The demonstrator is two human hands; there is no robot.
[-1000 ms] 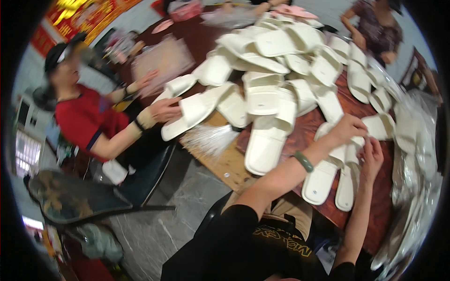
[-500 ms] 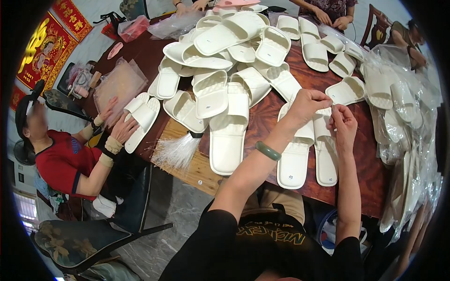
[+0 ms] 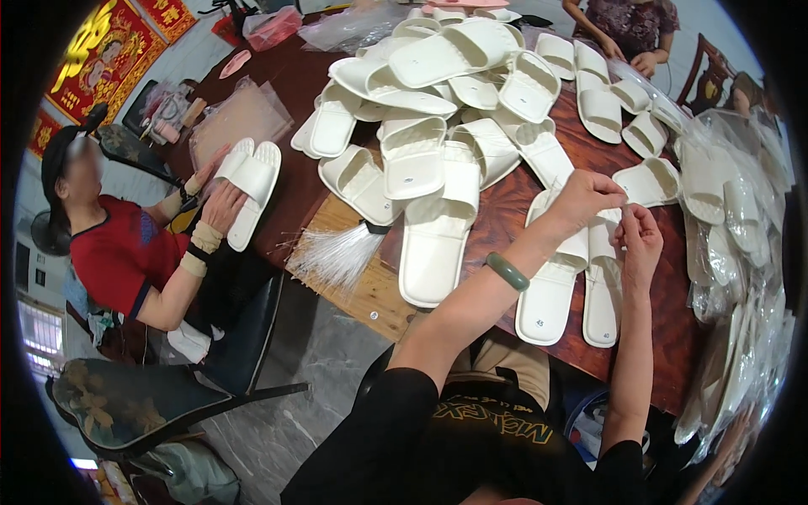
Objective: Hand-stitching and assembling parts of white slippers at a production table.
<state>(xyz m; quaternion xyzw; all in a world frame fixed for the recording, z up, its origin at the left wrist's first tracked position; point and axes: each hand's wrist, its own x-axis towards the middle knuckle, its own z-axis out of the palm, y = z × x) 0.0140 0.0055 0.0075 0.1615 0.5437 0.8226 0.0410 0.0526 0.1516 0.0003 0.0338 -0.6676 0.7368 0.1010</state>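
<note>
My left hand and my right hand are close together above a pair of white slippers, fingertips pinched nearly tip to tip. Whatever lies between the fingers is too small to make out. Below the left wrist, one white slipper has its heel toward me. Its partner lies to the right, partly covered by my right hand. A green bangle circles my left forearm. Left of my arm, a bundle of thin white plastic strands, dark-banded at one end, lies on bare wood.
A large heap of white slippers fills the table's middle. Slippers in clear plastic bags pile up along the right edge. At left, a co-worker in a red shirt handles a pair of white slippers. Another person's hands show at the far side.
The whole view has shifted, so the table's things sit farther right. My hands keep their pinch above the same slippers. The co-worker's pair has turned, showing both slippers more plainly.
</note>
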